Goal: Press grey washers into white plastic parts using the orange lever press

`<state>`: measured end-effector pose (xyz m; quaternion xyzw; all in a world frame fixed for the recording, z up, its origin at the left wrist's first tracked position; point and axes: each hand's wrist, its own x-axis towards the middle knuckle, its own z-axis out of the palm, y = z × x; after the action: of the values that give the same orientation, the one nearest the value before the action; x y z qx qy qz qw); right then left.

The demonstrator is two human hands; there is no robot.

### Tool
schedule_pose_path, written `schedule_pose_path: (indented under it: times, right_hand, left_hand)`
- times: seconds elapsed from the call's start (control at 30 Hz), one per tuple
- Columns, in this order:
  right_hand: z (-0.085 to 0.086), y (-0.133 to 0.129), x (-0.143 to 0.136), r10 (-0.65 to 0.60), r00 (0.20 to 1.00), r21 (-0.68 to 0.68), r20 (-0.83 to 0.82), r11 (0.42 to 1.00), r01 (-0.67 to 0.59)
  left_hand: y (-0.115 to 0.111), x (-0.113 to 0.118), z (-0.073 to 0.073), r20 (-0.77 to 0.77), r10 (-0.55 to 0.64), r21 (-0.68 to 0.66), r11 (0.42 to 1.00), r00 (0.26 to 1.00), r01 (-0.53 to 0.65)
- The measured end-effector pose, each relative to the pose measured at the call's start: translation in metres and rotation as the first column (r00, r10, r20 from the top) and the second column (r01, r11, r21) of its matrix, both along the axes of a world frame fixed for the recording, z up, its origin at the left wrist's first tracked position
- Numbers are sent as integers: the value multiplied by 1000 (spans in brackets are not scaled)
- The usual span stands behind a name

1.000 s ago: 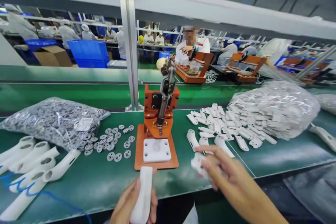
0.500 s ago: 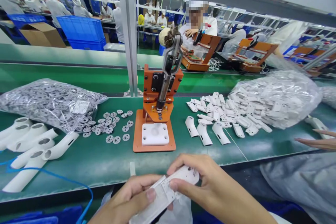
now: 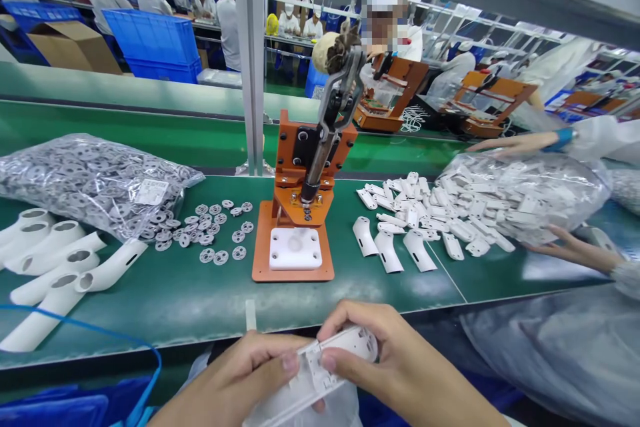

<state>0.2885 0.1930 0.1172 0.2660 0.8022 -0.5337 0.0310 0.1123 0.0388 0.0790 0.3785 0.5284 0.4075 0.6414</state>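
Close to me, in front of the bench edge, a long white plastic housing (image 3: 313, 373) is held in both hands, tilted up to the right with its ribbed inner side showing. My left hand (image 3: 250, 370) grips its lower left part, thumb on top. Around the upper right end is closed my right hand (image 3: 373, 353), its thumb pressing near the middle. Beyond them stands an orange hand press (image 3: 317, 167) with a white block (image 3: 296, 249) on its base. Curved white shell pieces (image 3: 390, 250) lie right of the press.
Grey discs (image 3: 206, 223) lie left of the press, beside a clear bag (image 3: 95, 180) of more. White tubular parts (image 3: 65, 273) and a blue hose (image 3: 100, 328) are at left. At right, a co-worker's hands (image 3: 575, 250) touch a bag of white parts (image 3: 530, 193).
The co-worker's hands have come in around the bag of white parts at right. My hands keep hold of the white housing, hardly shifted. The view has moved slightly.
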Motion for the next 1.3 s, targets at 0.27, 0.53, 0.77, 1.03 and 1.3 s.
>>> schedule_pose_path:
  times: [0.27,0.53,0.77,1.03,1.3]
  right_hand:
    - [-8,-5,3,-58,997,15,54,998,58]
    - [-5,-7,8,-3,997,19,74,1000,1]
    - [4,-14,13,-56,993,-43,101,997,61]
    - [1,-16,3,-83,996,-245,39,965,90]
    - [-5,-23,13,-96,986,-95,136,989,109]
  left_hand:
    - [6,0,12,-5,36,-8,999,999,-36]
    - [13,-5,14,10,-57,-37,998,998,58]
    - [11,-10,6,106,-131,-93,986,986,141]
    - [15,-17,9,170,-162,-134,973,972,186]
    - [14,-16,5,255,-112,-191,968,960,164]
